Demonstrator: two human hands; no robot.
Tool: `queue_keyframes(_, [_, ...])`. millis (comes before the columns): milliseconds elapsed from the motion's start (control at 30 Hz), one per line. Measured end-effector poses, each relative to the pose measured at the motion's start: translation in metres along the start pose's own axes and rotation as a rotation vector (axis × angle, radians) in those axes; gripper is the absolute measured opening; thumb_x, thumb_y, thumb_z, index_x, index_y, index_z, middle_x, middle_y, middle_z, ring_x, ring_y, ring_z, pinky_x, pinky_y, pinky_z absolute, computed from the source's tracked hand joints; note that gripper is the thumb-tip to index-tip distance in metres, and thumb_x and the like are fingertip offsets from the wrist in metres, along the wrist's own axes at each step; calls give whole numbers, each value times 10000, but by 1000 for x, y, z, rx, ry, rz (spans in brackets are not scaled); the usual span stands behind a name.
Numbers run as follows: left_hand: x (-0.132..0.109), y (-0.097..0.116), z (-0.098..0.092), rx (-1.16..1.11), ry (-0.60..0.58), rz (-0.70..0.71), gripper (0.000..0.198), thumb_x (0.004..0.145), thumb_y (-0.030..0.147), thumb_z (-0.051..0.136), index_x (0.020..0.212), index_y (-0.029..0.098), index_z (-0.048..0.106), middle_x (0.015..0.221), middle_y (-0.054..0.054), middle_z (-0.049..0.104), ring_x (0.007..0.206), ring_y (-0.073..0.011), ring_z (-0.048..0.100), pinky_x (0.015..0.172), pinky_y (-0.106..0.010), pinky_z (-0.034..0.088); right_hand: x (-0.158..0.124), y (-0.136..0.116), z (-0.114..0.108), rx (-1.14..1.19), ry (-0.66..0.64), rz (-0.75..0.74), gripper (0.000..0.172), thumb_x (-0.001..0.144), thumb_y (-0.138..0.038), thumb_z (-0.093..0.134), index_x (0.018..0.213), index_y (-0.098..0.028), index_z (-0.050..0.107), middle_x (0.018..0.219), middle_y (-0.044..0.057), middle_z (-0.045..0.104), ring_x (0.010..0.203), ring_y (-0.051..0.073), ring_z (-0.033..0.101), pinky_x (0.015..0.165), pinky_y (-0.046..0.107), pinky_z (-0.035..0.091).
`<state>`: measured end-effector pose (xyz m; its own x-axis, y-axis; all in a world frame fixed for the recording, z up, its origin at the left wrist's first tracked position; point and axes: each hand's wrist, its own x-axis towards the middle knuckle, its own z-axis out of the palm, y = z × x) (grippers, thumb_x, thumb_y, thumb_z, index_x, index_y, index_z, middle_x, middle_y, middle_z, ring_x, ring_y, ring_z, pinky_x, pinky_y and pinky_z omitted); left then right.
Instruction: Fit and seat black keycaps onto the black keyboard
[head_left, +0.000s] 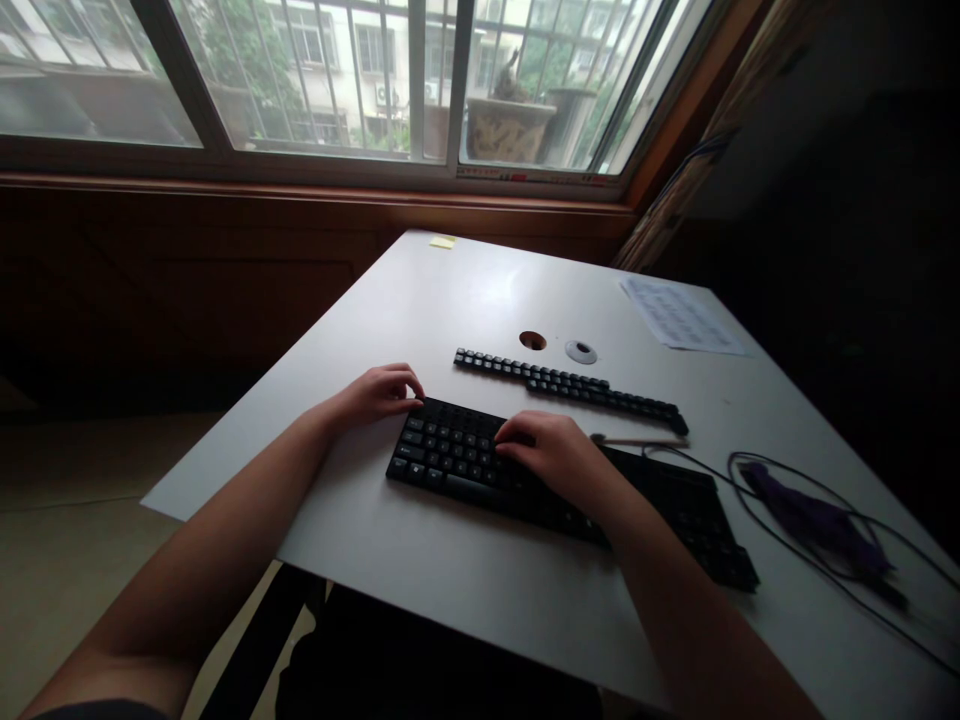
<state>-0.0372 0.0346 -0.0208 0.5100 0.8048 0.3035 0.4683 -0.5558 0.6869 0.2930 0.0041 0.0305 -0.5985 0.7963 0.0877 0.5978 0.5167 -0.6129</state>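
A black keyboard (457,455) lies slanted on the white table. Keycaps fill its lower left rows, while the strip along its back edge and much of the right part show bare black. At the back left corner, my left hand (382,392) has its thumb and forefinger closed on the keyboard's edge. My right hand (553,455) is over the middle of the keys, thumb and forefinger pinched together at a key row; whatever is between them is hidden. Behind the keyboard, loose black keycaps (566,382) are lined up in rows. A thin brush-like stick (637,441) rests between them and the keyboard.
A cable (795,545) loops over a purple cloth (814,515) at the right. Printed sheets (679,315) lie at the far right, a yellow note (442,242) at the far edge. A round hole (532,341) and its grey cover (581,352) are behind the keycaps.
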Motion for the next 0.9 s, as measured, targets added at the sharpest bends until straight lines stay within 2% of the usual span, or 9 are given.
queue_keyframes(400, [-1, -1, 0, -12, 4, -6, 221, 910, 371, 677, 953, 157, 714, 947, -53, 608, 691, -100, 557, 618, -223, 455, -2, -6, 4, -72, -16, -24, 81, 847, -133, 692, 818, -208, 682, 872, 24, 671, 777, 163, 618, 726, 292, 476])
queue_keyframes(700, [-1, 1, 0, -26, 5, -18, 248, 912, 393, 675, 957, 152, 711, 954, -58, 611, 678, -98, 544, 603, -228, 448, -1, -1, -2, -2, -30, -22, 62, 870, -225, 686, 810, -219, 700, 870, 33, 686, 793, 175, 635, 741, 309, 494])
queue_keyframes(900, [0, 3, -1, -17, -5, -7, 232, 917, 373, 673, 956, 148, 711, 946, -57, 613, 704, -105, 564, 622, -228, 460, 3, 9, -9, 18, 80, 1, 147, 943, -335, 610, 936, -234, 716, 980, 48, 692, 863, 181, 641, 787, 325, 497])
